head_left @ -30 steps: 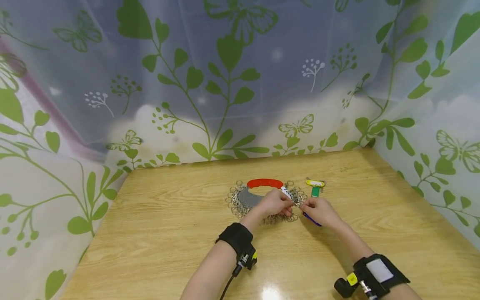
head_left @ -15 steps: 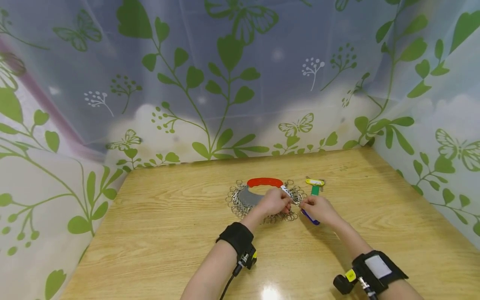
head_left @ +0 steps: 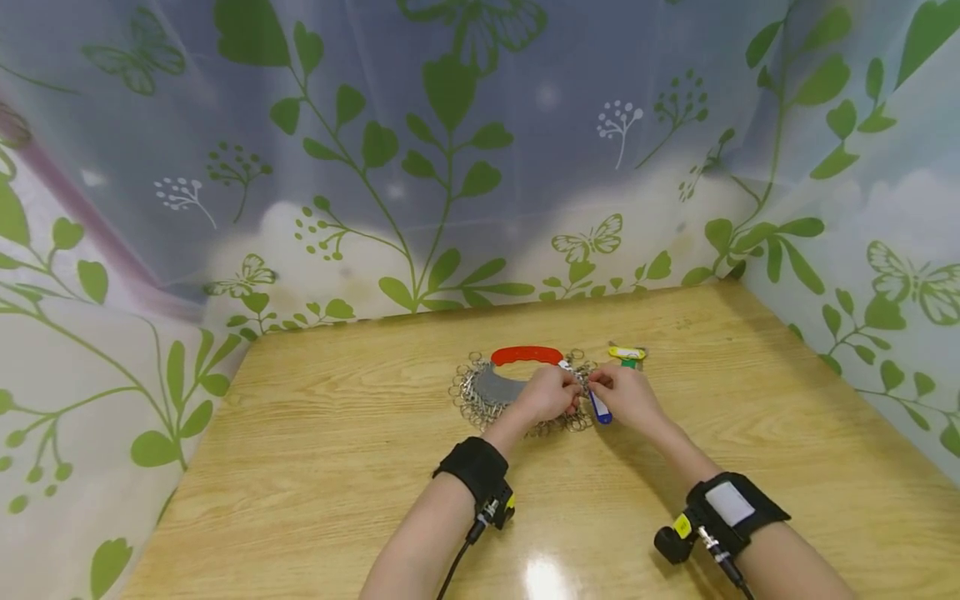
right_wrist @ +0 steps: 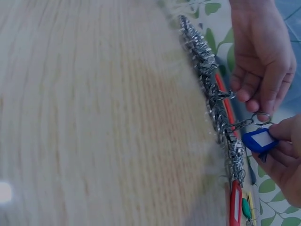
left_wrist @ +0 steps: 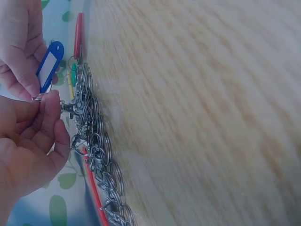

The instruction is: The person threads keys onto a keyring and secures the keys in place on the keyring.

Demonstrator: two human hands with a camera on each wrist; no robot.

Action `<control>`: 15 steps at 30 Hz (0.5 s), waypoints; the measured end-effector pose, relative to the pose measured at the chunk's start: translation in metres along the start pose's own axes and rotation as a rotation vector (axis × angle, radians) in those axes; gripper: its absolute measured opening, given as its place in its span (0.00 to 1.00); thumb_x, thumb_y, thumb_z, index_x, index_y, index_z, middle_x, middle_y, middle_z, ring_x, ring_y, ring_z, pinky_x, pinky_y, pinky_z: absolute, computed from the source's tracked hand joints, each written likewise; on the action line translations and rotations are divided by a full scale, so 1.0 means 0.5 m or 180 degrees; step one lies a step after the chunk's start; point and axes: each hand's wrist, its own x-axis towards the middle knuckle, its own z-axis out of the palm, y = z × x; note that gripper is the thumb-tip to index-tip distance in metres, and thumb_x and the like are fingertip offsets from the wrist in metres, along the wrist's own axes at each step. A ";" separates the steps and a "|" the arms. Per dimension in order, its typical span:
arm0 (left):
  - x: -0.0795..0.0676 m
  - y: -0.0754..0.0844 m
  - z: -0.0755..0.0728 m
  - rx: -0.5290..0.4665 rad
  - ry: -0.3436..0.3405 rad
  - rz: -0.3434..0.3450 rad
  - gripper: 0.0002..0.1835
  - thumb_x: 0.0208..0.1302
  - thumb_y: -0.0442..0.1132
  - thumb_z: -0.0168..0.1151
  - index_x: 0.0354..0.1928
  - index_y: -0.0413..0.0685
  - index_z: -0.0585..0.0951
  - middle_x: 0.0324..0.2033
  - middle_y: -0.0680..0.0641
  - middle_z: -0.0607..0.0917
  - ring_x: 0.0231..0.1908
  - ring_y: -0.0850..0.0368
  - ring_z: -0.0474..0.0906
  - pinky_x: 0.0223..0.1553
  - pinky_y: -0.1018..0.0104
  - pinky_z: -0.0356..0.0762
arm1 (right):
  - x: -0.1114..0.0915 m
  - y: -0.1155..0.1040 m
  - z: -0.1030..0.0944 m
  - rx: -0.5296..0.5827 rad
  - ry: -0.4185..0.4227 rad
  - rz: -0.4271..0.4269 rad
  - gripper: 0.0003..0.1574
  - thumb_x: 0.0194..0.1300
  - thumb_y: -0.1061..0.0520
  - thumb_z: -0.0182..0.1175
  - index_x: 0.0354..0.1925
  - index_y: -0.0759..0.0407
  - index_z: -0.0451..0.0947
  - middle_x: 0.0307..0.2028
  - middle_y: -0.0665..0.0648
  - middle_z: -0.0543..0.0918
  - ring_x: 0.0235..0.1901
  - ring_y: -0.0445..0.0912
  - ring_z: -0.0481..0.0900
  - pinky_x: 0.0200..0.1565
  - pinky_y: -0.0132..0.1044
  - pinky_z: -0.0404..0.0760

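My left hand (head_left: pixel 550 393) pinches a small metal key ring (right_wrist: pixel 261 117) that joins a short chain on a big bunch of rings (left_wrist: pixel 96 127). Right beside it, my right hand (head_left: pixel 627 398) holds a blue key tag (left_wrist: pixel 50 66) with a white label, its fingertips close to that ring. In the head view the tag hangs below the right fingers. Rings and clasps crowd round the edge of a flat grey plate (head_left: pixel 495 387), which has a red grip (head_left: pixel 527 355) at its far side. The left hand covers part of the plate.
A yellow key tag (head_left: pixel 627 352) and a green tag (head_left: pixel 632 364) lie on the wooden table (head_left: pixel 337 433) beyond the right hand. A red tag (right_wrist: pixel 236 202) is near the rings in the right wrist view. A patterned curtain (head_left: pixel 480 192) stands behind the table.
My right hand has moved left toward the left hand, bringing the blue key tag close beside the rings. The tag has turned to show its white label. The left hand stays nearly still.
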 end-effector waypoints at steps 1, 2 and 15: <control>0.001 -0.001 0.000 0.0008 -0.0005 0.0001 0.14 0.71 0.37 0.48 0.35 0.39 0.82 0.24 0.46 0.80 0.26 0.53 0.78 0.22 0.71 0.65 | 0.001 0.001 0.002 -0.0031 0.0015 -0.0034 0.05 0.62 0.64 0.58 0.35 0.67 0.80 0.31 0.59 0.83 0.33 0.53 0.81 0.35 0.45 0.77; 0.001 -0.001 0.000 0.0010 -0.0009 -0.0002 0.14 0.71 0.37 0.48 0.35 0.39 0.82 0.24 0.46 0.80 0.26 0.53 0.78 0.22 0.71 0.65 | 0.002 0.003 0.004 -0.0051 0.0029 -0.0063 0.05 0.62 0.64 0.58 0.35 0.66 0.80 0.31 0.59 0.83 0.33 0.53 0.81 0.35 0.45 0.78; -0.003 0.004 -0.004 0.0084 -0.0015 -0.0025 0.13 0.71 0.37 0.49 0.37 0.40 0.82 0.25 0.47 0.80 0.27 0.54 0.79 0.22 0.71 0.67 | 0.000 0.009 0.012 -0.0038 0.0167 -0.0373 0.03 0.61 0.66 0.59 0.32 0.64 0.81 0.29 0.58 0.83 0.29 0.49 0.80 0.30 0.42 0.77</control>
